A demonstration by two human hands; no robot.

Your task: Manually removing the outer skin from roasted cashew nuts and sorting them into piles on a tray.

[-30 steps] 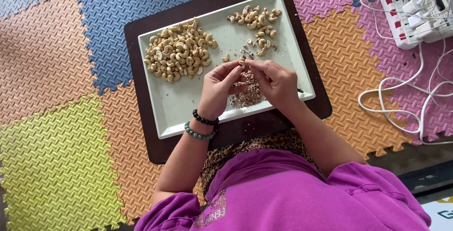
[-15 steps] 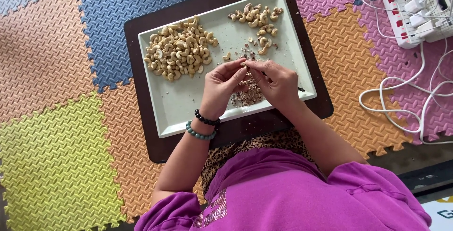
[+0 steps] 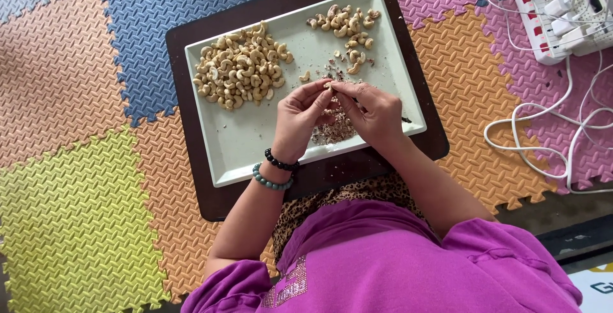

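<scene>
Both hands meet over the middle of the pale rectangular tray (image 3: pixel 242 140), fingertips pinched together on one single cashew (image 3: pixel 327 85). The left hand (image 3: pixel 297 121) comes in from about 7 o'clock and the right hand (image 3: pixel 377 114) from about 5 o'clock, so the nut sits right between them, thumbs and forefingers clamped on it from either side. It's tiny and mostly covered by fingers, so I can't tell how much skin is on it.

Directly under the hands there's a heap of reddish-brown skin flakes (image 3: pixel 332 128) on the tray. At 10 o'clock from the hands is the big pile of cashews (image 3: pixel 239 67), well apart from the grip. At 1 o'clock, near the far right corner of the tray, is a smaller pile of cashews (image 3: pixel 345 25), with a few strays trailing down toward the fingers.

The tray rests on a dark brown board (image 3: pixel 204 185), which lies on the colourful foam puzzle mat (image 3: pixel 76 179). The left wrist wears two bead bracelets (image 3: pixel 276 169), one black and one grey-green. Off at 2 o'clock a white power strip (image 3: pixel 562 13) sits on the mat with plugs in it and white cables (image 3: pixel 543 128) looping down the right side.
</scene>
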